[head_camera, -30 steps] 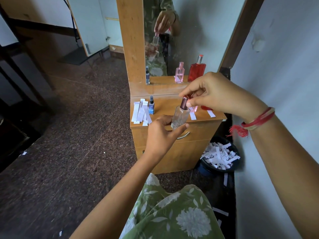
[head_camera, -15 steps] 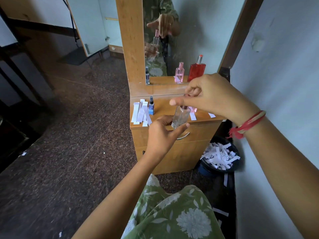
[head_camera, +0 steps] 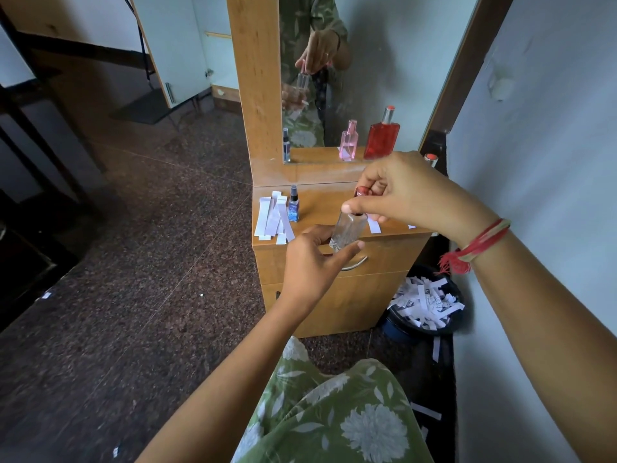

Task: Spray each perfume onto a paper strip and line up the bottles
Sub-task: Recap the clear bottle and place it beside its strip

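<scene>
Head view: the cap [head_camera: 362, 192] sat on the clear bottle [head_camera: 347, 230] a second ago. Now it's off, pinched in the curled fingers of the right hand [head_camera: 407, 195] just above the neck, so the sprayer is exposed and spraying looks next. Left hand [head_camera: 310, 262] fingers clamp the bottle's base. Bottle fill: can't tell. Fresh paper strips [head_camera: 273, 218] and blue bottle [head_camera: 293, 208] lie left of the fingers. Bin [head_camera: 397, 329] below the right wrist holds used strips.

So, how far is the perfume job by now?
Likely done: earlier sprays, given strips in the bin. In hand: the left hand holds the clear bottle, the right hand pinches a red cap. Left: probably spraying it, the blue bottle beside the fresh strips, and the line-up.
</scene>
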A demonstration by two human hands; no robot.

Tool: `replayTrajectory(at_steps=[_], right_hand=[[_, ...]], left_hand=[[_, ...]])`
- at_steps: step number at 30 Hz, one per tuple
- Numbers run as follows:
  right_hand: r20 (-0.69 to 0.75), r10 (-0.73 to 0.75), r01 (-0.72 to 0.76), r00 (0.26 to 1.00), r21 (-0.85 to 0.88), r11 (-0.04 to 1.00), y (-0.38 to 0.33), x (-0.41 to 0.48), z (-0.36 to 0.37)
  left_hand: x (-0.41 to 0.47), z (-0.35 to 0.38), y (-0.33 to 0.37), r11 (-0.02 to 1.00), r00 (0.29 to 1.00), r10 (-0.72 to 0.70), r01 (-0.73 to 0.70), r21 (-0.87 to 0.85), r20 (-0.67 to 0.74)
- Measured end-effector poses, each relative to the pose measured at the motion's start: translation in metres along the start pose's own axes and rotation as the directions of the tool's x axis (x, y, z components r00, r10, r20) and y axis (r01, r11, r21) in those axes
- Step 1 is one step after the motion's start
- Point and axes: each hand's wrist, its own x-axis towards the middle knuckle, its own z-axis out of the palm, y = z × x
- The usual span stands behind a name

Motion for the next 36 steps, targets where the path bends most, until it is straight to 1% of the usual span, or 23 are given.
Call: replayTrajectory(at_steps=[1, 3, 5, 9, 11, 14, 17, 20, 23, 25, 29, 33, 36], right_hand=[[-0.019, -0.002, 0.002, 1.0, -0.003, 1.0, 0.001, -0.001, 0.001], [-0.038, 0.055, -0.053, 0.998, 0.046, 0.998, 0.006, -0.006, 0.002], [-0.038, 0.129, -0.121, 0.991, 0.165, 0.979, 0.013, -0.01, 0.008], [-0.046, 0.232, -0.198, 0.972, 0.378, 0.904, 0.026, -0.019, 0.04], [-0.103, 0.284, -0.215, 0.953, 0.43, 0.877, 0.03, -0.022, 0.06], [-0.22, 0.325, -0.178, 0.92, 0.503, 0.846, 0.032, -0.021, 0.078], [-0.308, 0.335, -0.143, 0.891, 0.509, 0.849, 0.034, -0.017, 0.083], [-0.399, 0.312, -0.11, 0.862, 0.453, 0.884, 0.037, -0.013, 0.083], [-0.471, 0.326, -0.093, 0.82, 0.453, 0.887, 0.047, -0.005, 0.076], [-0.488, 0.333, -0.1, 0.807, 0.442, 0.891, 0.055, 0.0, 0.071], [-0.512, 0.344, -0.1, 0.787, 0.444, 0.89, 0.066, 0.007, 0.069], [-0.538, 0.341, -0.084, 0.771, 0.444, 0.892, 0.079, 0.015, 0.078], [-0.557, 0.316, -0.063, 0.768, 0.426, 0.903, 0.086, 0.021, 0.088]], left_hand=[[0.0, 0.0, -0.001, 1.0, 1.0, -0.008, 0.008, -0.013, 0.008], [0.001, 0.001, -0.004, 0.999, 1.0, -0.021, 0.021, -0.024, 0.015], [0.002, 0.002, -0.006, 0.999, 1.0, -0.025, 0.025, -0.021, -0.006], [0.004, 0.007, -0.009, 1.0, 1.0, -0.015, 0.015, -0.015, -0.027], [0.005, 0.01, -0.008, 1.0, 0.999, -0.008, 0.007, -0.021, -0.032], [0.009, 0.015, -0.005, 0.999, 0.999, 0.007, -0.008, -0.036, -0.042], [0.014, 0.02, -0.006, 0.998, 0.999, -0.013, 0.011, -0.067, -0.038], [0.023, 0.022, -0.008, 0.995, 0.999, -0.041, 0.04, -0.094, -0.013], [0.037, 0.021, -0.014, 0.979, 0.984, -0.155, 0.165, -0.12, 0.085], [0.047, 0.023, -0.022, 0.96, 0.966, -0.237, 0.249, -0.129, 0.104], [0.075, 0.037, -0.034, 0.886, 0.916, -0.397, 0.399, -0.235, 0.058], [0.106, 0.05, -0.045, 0.849, 0.886, -0.459, 0.457, -0.266, 0.058], [0.118, 0.059, -0.059, 0.867, 0.884, -0.465, 0.466, -0.176, 0.048]])
